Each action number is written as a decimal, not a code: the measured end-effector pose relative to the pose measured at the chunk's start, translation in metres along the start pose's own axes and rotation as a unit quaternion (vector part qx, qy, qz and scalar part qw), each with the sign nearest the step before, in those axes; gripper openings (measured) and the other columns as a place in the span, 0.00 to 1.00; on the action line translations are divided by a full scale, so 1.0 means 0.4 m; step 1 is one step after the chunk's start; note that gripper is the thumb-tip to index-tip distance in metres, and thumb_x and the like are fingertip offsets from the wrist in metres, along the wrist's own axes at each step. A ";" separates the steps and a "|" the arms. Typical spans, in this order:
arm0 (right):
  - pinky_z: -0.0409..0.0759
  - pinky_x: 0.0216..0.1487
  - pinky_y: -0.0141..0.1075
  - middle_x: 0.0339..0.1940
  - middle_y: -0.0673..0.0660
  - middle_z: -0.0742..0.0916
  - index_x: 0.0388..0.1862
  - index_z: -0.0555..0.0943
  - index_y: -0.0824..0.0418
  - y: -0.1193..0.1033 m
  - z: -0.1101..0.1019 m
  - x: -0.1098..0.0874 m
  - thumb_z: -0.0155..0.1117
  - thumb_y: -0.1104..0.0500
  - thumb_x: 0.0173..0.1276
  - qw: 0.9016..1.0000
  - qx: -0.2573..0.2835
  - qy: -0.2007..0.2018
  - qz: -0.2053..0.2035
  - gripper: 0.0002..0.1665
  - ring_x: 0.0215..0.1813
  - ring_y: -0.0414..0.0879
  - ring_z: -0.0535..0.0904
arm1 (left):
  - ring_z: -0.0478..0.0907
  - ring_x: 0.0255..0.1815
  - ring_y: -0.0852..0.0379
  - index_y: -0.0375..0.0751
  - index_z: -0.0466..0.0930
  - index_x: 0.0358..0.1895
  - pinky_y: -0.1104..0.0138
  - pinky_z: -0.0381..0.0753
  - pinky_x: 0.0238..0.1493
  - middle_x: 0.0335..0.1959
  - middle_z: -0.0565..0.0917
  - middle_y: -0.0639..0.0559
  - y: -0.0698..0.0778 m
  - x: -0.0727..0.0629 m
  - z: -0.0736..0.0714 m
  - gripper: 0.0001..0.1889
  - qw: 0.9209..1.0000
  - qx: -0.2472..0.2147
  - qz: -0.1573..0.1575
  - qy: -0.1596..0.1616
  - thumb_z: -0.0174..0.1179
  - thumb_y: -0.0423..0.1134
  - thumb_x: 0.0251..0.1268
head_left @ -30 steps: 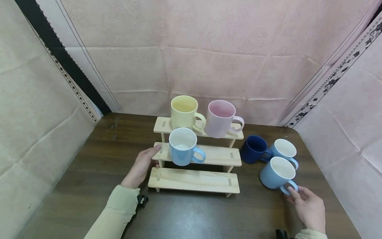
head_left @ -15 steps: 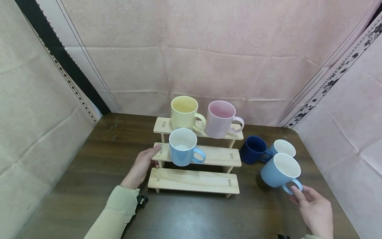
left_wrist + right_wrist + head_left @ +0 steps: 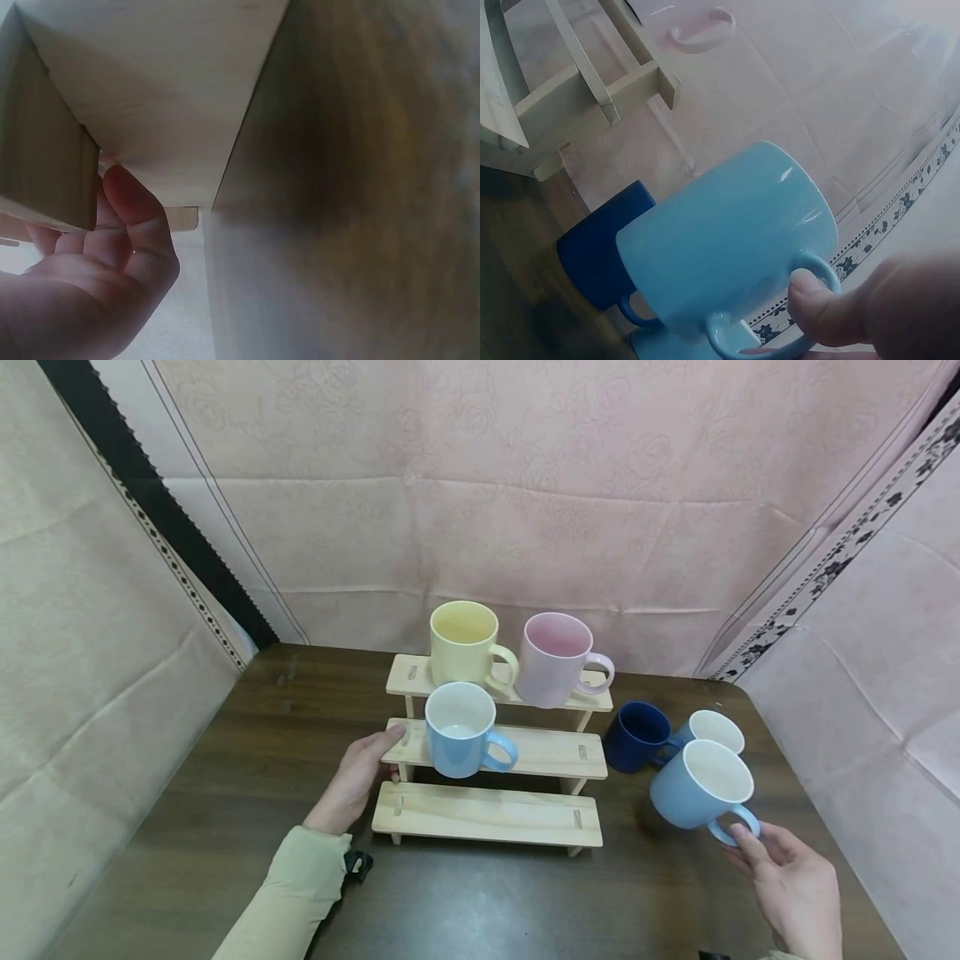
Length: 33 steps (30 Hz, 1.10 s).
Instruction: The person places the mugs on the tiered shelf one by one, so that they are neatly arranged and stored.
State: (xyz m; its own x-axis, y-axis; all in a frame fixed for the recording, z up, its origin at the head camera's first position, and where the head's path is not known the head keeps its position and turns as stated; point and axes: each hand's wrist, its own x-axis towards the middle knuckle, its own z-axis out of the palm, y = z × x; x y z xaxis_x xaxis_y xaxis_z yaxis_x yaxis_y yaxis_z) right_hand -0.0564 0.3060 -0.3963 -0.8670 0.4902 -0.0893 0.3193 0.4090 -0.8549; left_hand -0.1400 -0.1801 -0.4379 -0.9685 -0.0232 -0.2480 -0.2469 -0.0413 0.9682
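My right hand (image 3: 797,881) pinches the handle of a light blue mug (image 3: 692,789) with a white inside, thumb on top of the handle. The mug is held clear of the table and tilts slightly. In the right wrist view, the mug (image 3: 731,236) fills the middle, its handle against my thumb (image 3: 821,307). My left hand (image 3: 356,781) grips the left end of the middle step of a three-step wooden rack (image 3: 487,814). From the left wrist, its fingers (image 3: 142,214) show curled around the wooden side piece.
On the rack's top step stand a yellow mug (image 3: 453,647) and a pink mug (image 3: 547,664); the middle step holds another light blue mug (image 3: 453,743). Right of the rack, a dark blue mug (image 3: 633,747) and a further light blue mug (image 3: 716,727) stand on the dark table (image 3: 480,910).
My right hand has lifted the light blue mug off the table, moving slightly up and right before drifting a little left. My left hand and the rack have not visibly moved.
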 end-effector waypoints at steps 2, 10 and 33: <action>0.82 0.33 0.29 0.32 0.45 0.88 0.55 0.77 0.71 -0.003 0.002 -0.001 0.66 0.50 0.68 1.000 0.003 0.002 0.000 0.27 0.29 0.34 0.85 | 0.70 0.26 0.55 0.34 0.76 0.47 0.64 0.73 0.34 0.27 0.76 0.51 0.000 -0.001 -0.001 0.30 1.000 -0.001 0.000 0.001 0.56 0.62 0.66; 0.83 0.33 0.31 0.33 0.46 0.87 0.55 0.77 0.71 -0.012 0.009 -0.005 0.65 0.54 0.69 1.000 0.008 0.008 0.002 0.24 0.29 0.35 0.85 | 0.70 0.26 0.54 0.35 0.76 0.46 0.65 0.73 0.32 0.26 0.75 0.52 -0.003 0.002 0.000 0.27 1.000 -0.005 -0.004 0.003 0.56 0.60 0.68; 0.82 0.33 0.31 0.30 0.42 0.88 0.48 0.80 0.71 -0.048 0.004 -0.030 0.68 0.55 0.66 0.997 0.060 -0.015 -0.047 0.20 0.30 0.39 0.86 | 0.70 0.26 0.53 0.34 0.77 0.45 0.66 0.73 0.31 0.25 0.75 0.51 -0.001 0.001 0.002 0.26 1.000 -0.012 -0.001 0.008 0.57 0.59 0.68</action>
State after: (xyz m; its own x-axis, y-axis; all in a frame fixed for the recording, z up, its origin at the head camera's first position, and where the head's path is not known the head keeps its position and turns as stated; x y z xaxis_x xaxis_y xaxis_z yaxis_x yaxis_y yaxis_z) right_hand -0.0528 0.2911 -0.3794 -0.9026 0.4300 -0.0205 0.1900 0.3551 -0.9153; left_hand -0.1403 -0.1793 -0.4382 -0.9672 -0.0398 -0.2507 -0.2479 -0.0653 0.9666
